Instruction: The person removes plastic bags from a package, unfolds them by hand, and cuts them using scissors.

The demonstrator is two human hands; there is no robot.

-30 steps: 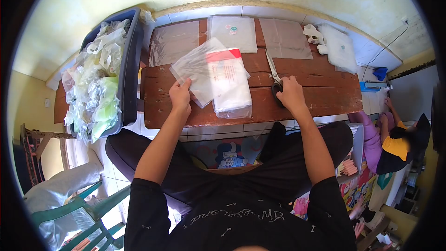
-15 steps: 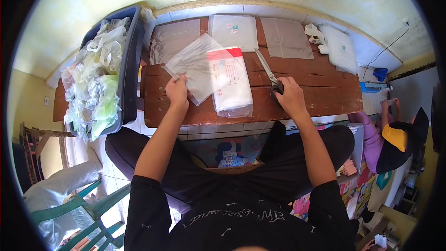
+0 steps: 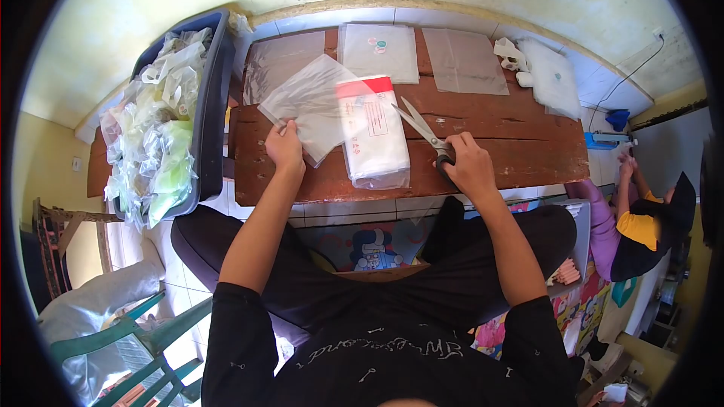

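With the left hand [image 3: 285, 149] pinching clear plastic [image 3: 311, 98] and the right hand [image 3: 469, 164] gripping parted scissors [image 3: 427, 133] beside the packet [image 3: 375, 139], this looks like positioning; any cut calls for a steady hold.

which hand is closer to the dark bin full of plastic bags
The left hand. It holds a clear plastic sheet to the right of the dark bin; the right hand, holding scissors, is farther right across the table.

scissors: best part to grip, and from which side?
Probably the black handles, from the near right, where the right hand holds them. The blades stand open, pointing away and leftward toward the white packet, so that end is best avoided.
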